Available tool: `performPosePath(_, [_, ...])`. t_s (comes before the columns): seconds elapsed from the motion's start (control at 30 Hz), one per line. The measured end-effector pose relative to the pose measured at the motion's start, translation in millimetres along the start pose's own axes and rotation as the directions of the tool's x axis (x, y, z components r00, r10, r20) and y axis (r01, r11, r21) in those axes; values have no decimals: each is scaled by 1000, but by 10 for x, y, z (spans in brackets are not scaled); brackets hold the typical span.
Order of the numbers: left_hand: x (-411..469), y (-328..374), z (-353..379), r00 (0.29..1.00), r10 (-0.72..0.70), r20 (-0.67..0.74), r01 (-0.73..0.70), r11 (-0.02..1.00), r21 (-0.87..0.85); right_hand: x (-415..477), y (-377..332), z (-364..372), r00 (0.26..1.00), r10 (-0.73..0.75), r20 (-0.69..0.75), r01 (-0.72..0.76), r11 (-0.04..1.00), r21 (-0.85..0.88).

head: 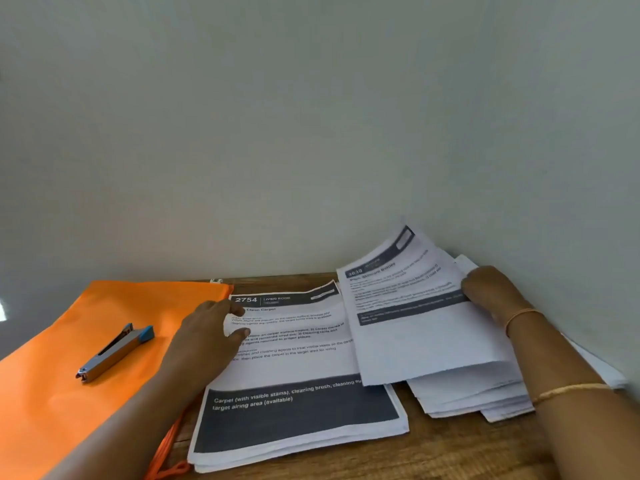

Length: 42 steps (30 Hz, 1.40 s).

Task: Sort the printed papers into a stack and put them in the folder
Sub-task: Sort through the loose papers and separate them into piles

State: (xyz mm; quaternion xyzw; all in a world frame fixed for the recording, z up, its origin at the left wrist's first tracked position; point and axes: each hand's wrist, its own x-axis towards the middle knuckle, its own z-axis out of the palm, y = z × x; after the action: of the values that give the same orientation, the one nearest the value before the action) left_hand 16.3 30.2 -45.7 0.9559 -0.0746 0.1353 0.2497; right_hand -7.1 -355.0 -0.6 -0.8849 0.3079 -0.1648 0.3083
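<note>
right hand (491,292) pinches a lifted sheet (415,317) by its right edge; the stack (294,393) lies leftward, under the flat left hand (207,327).

The orange folder (69,393) runs off the left and bottom edges. The left hand (211,327) hides line starts on the 2754 sheet (294,362); print on the lifted sheet (415,327) is blurred.
</note>
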Motion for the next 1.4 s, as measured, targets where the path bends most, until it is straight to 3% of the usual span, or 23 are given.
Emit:
performPosePath(0.17, [7, -18, 22, 998, 25, 49, -28, 999, 44, 125, 256, 116, 996, 79, 35, -76, 994, -75])
performPosePath(0.37, [9, -18, 43, 989, 13, 149, -26, 996, 90, 199, 362, 174, 996, 64, 59, -52, 981, -185])
performPosePath(0.6, [11, -49, 53, 982, -8, 189, -14, 993, 115, -119, 172, 220, 998, 56, -32, -64, 892, -448])
performPosePath(0.77, [24, -42, 42, 986, -21, 163, 2, 993, 115, -326, -170, 379, 978, -205, -46, 158, 864, -478])
performPosePath(0.87, [23, -29, 29, 989, -40, 140, 23, 993, 117, -583, -387, 566, 895, -444, 53, 427, 813, -397])
performPosePath(0.97, [25, -18, 14, 992, -65, 107, 55, 994, 98, -873, -573, 738, 795, -574, 198, 606, 729, -319])
performPosePath(1.07, [16, -23, 2, 996, -74, 53, 72, 997, 39, -1037, -647, 883, 712, -609, 350, 701, 639, -315])
performPosePath(1.17, [16, -32, 4, 996, -86, 29, 87, 996, -26, -1084, -624, 974, 682, -560, 470, 728, 580, -365])
performPosePath(1.4, [25, -25, 34, 993, -108, 43, 110, 993, -43, -1042, -591, 1030, 671, -541, 506, 737, 559, -380])
